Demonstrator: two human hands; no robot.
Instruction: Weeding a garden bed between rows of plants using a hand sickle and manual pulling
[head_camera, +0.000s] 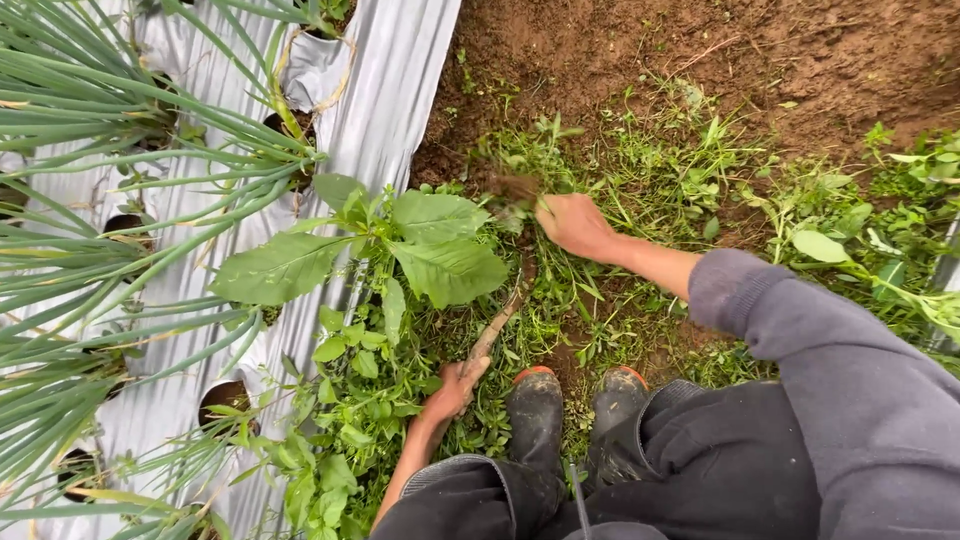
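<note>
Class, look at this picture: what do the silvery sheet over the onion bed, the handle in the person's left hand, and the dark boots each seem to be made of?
Silvery sheet: probably thin plastic mulch film, glossy and creased, with round planting holes.

Brown stick-like handle in the left hand: apparently wood, matt and rough; its working end is hidden in weeds.

Dark boots with orange-edged toes: likely rubber, smooth with a dull sheen.

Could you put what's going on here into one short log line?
left hand: grips wooden tool handle | right hand: grabs weeds | boots: among weeds | beside: onion plants in plastic sheet
</note>
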